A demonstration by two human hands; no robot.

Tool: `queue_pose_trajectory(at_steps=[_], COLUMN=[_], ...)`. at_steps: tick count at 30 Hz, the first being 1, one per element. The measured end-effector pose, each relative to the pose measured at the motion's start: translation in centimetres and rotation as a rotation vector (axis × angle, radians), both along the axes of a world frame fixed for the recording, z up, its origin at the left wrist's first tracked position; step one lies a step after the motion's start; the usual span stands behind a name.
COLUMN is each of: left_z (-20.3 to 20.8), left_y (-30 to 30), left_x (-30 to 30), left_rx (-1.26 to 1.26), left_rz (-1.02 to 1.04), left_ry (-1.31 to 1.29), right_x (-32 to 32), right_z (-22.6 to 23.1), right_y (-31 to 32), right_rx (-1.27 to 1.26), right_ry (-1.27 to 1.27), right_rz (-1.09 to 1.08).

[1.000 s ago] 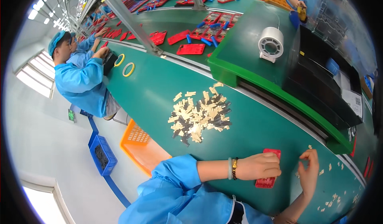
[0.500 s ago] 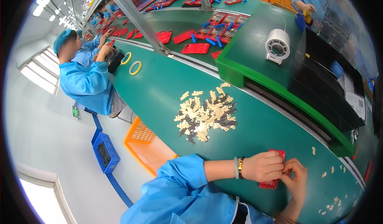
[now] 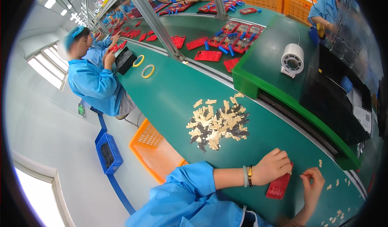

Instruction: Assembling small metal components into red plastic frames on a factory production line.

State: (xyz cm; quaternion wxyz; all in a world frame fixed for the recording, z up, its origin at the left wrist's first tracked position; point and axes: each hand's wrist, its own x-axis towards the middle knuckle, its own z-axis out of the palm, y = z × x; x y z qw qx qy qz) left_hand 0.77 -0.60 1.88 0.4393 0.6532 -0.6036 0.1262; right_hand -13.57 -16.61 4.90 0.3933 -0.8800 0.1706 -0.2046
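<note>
On the green table at lower right lies a flat, phone-sized red panel point(image 3: 279, 186). My left hand point(image 3: 274, 168), its wrist wearing two bracelets, is at the panel's far end. Its fingers are curled together, and a small pale bit shows near the fingertips, too small to name. Just right of the panel and apart from it is my right hand point(image 3: 314, 184). Its thumb and forefinger are bent toward each other in a pinch; whatever they hold, if anything, cannot be made out. Left and beyond my hands is a loose pile of small cream and black strips point(image 3: 218, 124).
Small cream pieces point(image 3: 337, 182) lie scattered at the right. A green raised shelf point(image 3: 279, 81) carries a white fan point(image 3: 292, 60) and a black bin point(image 3: 327, 89). Yellow tape rolls point(image 3: 148, 71) sit farther left. An orange crate point(image 3: 151, 150) stands beside the table; co-workers sit beyond.
My hands have parted: the right hand has drawn away from the red panel, and the left has shifted toward its far end, uncovering more of it. The whole view has shifted slightly.
</note>
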Motion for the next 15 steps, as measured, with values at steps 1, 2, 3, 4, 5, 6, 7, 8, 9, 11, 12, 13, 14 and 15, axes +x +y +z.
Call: queue_pose_trajectory(at_steps=[1, 2, 3, 4, 5, 6, 7, 8, 9, 11, 12, 13, 14, 15], left_z=[-0.1, -0.2, -0.2, -0.3, -0.4, -0.4, -0.4, -0.4, -0.4, -0.3, 0.0, 0.6, 0.9, 0.8], left_y=[0.0, -0.1, -0.1, -0.1, -0.1, 0.0, 0.1, 0.2, 0.2, 0.1, 0.2, 0.4, 0.5, 0.3], left_x=[-0.1, -0.2, -0.3, -0.5, -0.6, -0.5, -0.5, -0.6, -0.6, -0.5, -0.4, 0.4, 0.9, 1.1], left_rx=[-0.001, -0.012, -0.025, -0.043, -0.044, -0.073, -0.103, -0.119, -0.124, -0.148, -0.152, -0.027, 0.098, 0.093], left_rz=[0.003, -0.032, -0.072, -0.097, -0.097, -0.098, -0.098, -0.089, -0.087, -0.065, -0.058, 0.005, 0.069, 0.073], left_ry=[-0.01, -0.068, -0.122, -0.125, -0.133, -0.149, -0.165, -0.181, -0.188, -0.184, -0.182, -0.167, -0.149, -0.158], right_x=[0.3, 0.4, 0.7, 1.0, 1.0, 1.0, 1.0, 1.0, 1.1, 1.3, 0.7, 0.2, -0.2, -0.2], right_z=[0.1, 0.3, 0.7, 0.4, 0.2, 0.0, 0.0, -0.1, 0.1, 0.3, 0.6, 0.9, 1.1, 0.8], right_y=[0.2, 0.7, 1.4, 1.9, 1.9, 1.9, 1.9, 2.0, 2.2, 2.7, 2.2, 1.3, 0.6, 0.6], right_rx=[-0.001, 0.115, 0.229, 0.109, 0.107, 0.131, 0.153, 0.145, 0.139, 0.118, 0.114, 0.136, 0.157, 0.149], right_ry=[-0.01, -0.026, -0.039, -0.028, -0.035, -0.015, 0.005, 0.01, 0.005, -0.087, -0.084, 0.169, 0.422, 0.414], right_rz=[0.003, 0.055, 0.103, 0.157, 0.158, 0.201, 0.243, 0.244, 0.246, 0.205, 0.211, 0.227, 0.238, 0.241])
